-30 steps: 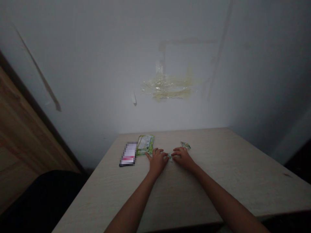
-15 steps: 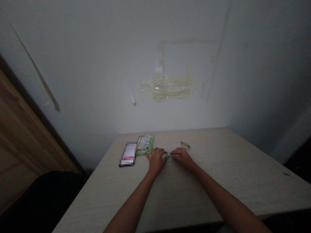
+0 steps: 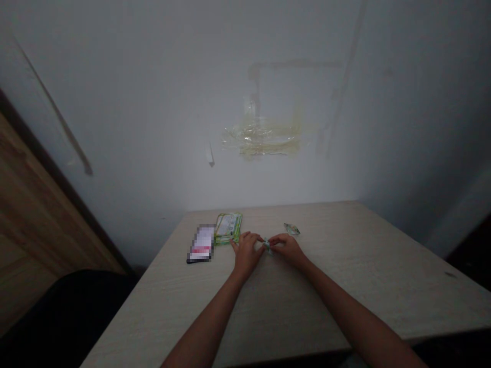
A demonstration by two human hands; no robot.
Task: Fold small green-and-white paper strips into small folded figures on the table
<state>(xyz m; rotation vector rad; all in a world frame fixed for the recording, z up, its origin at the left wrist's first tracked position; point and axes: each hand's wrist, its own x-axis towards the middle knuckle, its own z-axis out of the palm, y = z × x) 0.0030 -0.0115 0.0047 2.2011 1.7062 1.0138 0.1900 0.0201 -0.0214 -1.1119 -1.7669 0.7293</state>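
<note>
A small green and white piece of printed paper or wrapper (image 3: 267, 246) is between my hands, low over the table; its exact kind is too small to make out. My left hand (image 3: 247, 252) pinches its left side, with the thumb below and the fingers above. From the other side my right hand (image 3: 287, 248) grips its right edge with thumb and fingertips. Just left of my left fingers lies a stack of flat green-edged printed packets or sheets (image 3: 228, 227). Beyond my right hand rests another small green printed piece (image 3: 292, 228), apart from the fingers.
A phone (image 3: 202, 243) with a blurred screen lies at the left of the pale wooden table (image 3: 345, 271). Behind the table rises a wall (image 3: 153, 102) with peeling tape (image 3: 264, 138). A dark object (image 3: 76, 306) stands at the left, beside wooden boards (image 3: 30, 214).
The small green and white piece has shifted and tilted slightly between my fingers. My right fingers have curled a little. The other things lie as before.
</note>
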